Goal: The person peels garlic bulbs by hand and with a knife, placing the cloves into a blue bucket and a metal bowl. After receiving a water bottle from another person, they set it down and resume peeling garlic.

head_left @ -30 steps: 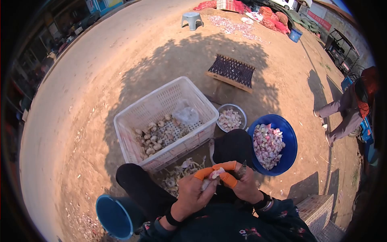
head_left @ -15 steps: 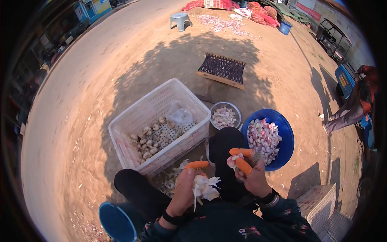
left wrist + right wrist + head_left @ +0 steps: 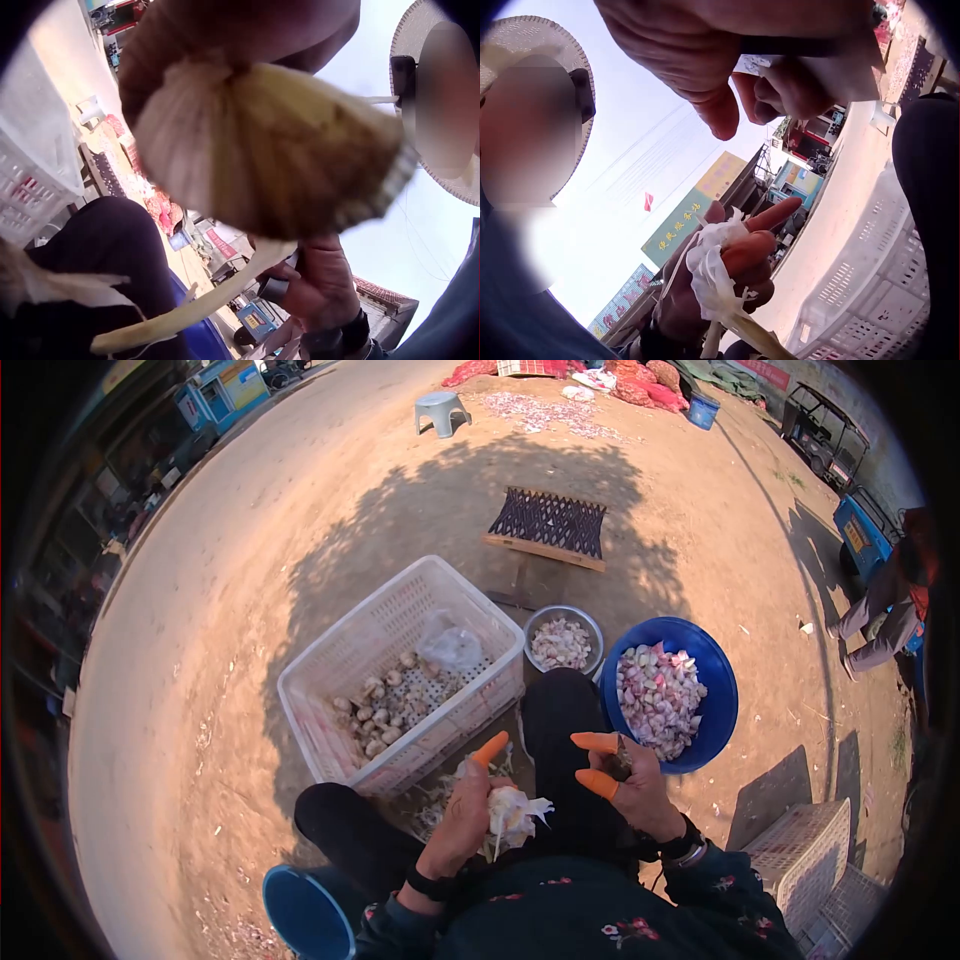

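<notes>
My left hand (image 3: 464,817) holds a partly peeled garlic bulb (image 3: 512,820) with torn white skin and a stalk. In the left wrist view the garlic bulb (image 3: 262,150) looms close and blurred. An orange cover is on a raised left finger. My right hand (image 3: 642,797) stands apart at the right, its orange-covered thumb and forefinger spread with nothing between them. The other right fingers curl round a small metal blade (image 3: 618,762), partly hidden in the palm. Beside that hand, a blue basin (image 3: 727,705) holds pinkish garlic cloves (image 3: 660,700).
A white plastic crate (image 3: 350,618) with garlic bulbs and a clear bag stands ahead. A metal bowl (image 3: 597,630) of cloves sits by the basin. A blue bucket (image 3: 300,920) is at lower left, and pale crates (image 3: 800,840) at lower right. A person (image 3: 885,600) stands far right.
One second ago both hands met at the garlic; then they parted, the right pinching a clove. Now that clove is gone from the right fingers, which are spread. The left still holds the bulb.
</notes>
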Motion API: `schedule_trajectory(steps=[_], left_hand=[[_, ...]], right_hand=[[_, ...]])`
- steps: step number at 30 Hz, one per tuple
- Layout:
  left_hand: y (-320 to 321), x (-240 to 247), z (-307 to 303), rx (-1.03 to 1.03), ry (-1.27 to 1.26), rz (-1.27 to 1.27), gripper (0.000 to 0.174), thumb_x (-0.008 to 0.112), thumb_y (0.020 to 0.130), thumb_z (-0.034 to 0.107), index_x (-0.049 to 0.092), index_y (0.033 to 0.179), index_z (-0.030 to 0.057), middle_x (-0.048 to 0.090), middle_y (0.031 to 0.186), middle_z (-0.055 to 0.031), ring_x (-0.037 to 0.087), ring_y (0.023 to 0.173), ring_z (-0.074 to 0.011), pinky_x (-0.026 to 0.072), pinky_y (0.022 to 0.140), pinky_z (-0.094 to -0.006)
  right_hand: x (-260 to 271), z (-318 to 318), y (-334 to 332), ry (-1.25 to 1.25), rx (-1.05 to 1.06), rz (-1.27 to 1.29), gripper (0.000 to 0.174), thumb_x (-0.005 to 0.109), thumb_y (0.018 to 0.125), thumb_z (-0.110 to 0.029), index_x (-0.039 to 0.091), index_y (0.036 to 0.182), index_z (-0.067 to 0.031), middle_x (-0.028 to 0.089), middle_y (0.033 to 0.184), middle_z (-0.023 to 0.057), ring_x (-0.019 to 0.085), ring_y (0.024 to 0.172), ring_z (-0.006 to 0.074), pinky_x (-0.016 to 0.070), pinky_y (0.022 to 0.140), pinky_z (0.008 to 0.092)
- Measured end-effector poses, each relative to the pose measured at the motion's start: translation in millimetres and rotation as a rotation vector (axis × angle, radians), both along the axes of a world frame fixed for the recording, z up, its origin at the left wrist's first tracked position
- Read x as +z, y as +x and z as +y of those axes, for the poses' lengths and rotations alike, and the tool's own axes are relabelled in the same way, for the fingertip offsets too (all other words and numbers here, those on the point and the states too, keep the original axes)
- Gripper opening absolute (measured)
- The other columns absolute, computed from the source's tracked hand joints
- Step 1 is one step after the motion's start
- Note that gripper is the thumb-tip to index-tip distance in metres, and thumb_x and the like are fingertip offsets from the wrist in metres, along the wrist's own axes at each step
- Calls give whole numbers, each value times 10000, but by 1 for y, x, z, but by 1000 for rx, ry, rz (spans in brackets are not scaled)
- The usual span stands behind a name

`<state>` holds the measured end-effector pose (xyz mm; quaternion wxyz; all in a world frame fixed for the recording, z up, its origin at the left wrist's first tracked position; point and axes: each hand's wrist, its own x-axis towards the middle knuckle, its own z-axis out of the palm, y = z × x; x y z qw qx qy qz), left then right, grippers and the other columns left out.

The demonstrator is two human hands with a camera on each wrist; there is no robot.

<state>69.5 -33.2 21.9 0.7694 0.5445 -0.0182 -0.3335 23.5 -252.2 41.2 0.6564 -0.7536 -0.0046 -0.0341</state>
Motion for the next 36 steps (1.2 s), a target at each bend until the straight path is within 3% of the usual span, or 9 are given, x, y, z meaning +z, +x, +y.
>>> schedule_trajectory(steps=[3, 6, 11, 16, 20, 23, 25, 30, 36], left_hand=[[0, 0, -3, 10, 240, -194, 670, 185, 937, 542, 303, 1367, 42, 599, 816, -49, 560, 703, -113, 467, 655, -251], [1, -1, -3, 6, 269, -315, 653, 191, 944, 528, 324, 1351, 36, 602, 857, -44, 557, 755, -105, 453, 681, -236], [-9, -3, -13, 161, -104, 51, 585, 252, 967, 452, 364, 1306, -12, 601, 924, -78, 582, 856, -142, 465, 764, -270], [-20, 0, -17, 344, -98, 23, 432, 308, 969, 328, 493, 1146, -20, 602, 925, -96, 590, 838, -154, 472, 771, -284], [-18, 4, -10, 439, -197, 173, 314, 353, 941, 237, 562, 967, 3, 596, 903, -90, 587, 823, -173, 479, 762, -301], [0, -2, 4, 602, -388, 415, 288, 384, 925, 238, 565, 967, 18, 595, 847, -76, 593, 793, -191, 493, 730, -320], [10, 7, 17, 607, -450, 354, 276, 394, 918, 234, 567, 964, 24, 596, 832, -74, 594, 780, -195, 495, 716, -323], [10, 19, 32, 548, -420, 274, 369, 372, 948, 351, 563, 934, 35, 604, 787, -82, 594, 718, -182, 502, 666, -310], [7, 15, 35, 472, -264, 86, 444, 351, 961, 391, 559, 930, 0, 615, 756, -103, 593, 628, -157, 499, 596, -272]], right_hand=[[8, 39, 7, -73, 287, -102, 423, 721, 752, -75, 578, 1149, -102, 474, 771, -22, 412, 594, 57, 344, 511, 203], [-15, 58, 14, -216, 244, -288, 306, 707, 751, -49, 621, 1043, -74, 536, 785, 32, 518, 631, 124, 414, 542, 245], [-18, 61, 21, -29, 130, -339, 169, 673, 764, -20, 620, 923, -45, 575, 823, 73, 571, 687, 170, 444, 577, 256], [-22, 70, 26, -18, 123, -409, 168, 651, 764, -3, 585, 915, -33, 577, 832, 93, 588, 703, 215, 459, 596, 279], [-25, 79, 20, -232, 104, -622, 279, 685, 690, -53, 552, 935, -41, 577, 854, 99, 590, 722, 253, 471, 598, 311], [-23, 79, 13, -377, 210, -761, 336, 691, 622, -71, 556, 928, -45, 579, 879, 88, 593, 730, 237, 464, 587, 311], [-32, 82, -1, -474, 312, -814, 375, 651, 575, -68, 568, 939, -28, 576, 895, 95, 602, 744, 243, 491, 583, 318], [-39, 73, 4, -528, 336, -656, 356, 653, 590, -53, 575, 936, -26, 587, 905, 87, 605, 695, 230, 460, 536, 316], [-42, 61, 10, -179, 364, -435, 204, 724, 697, -104, 570, 816, -44, 585, 842, 106, 598, 664, 265, 469, 542, 309]])
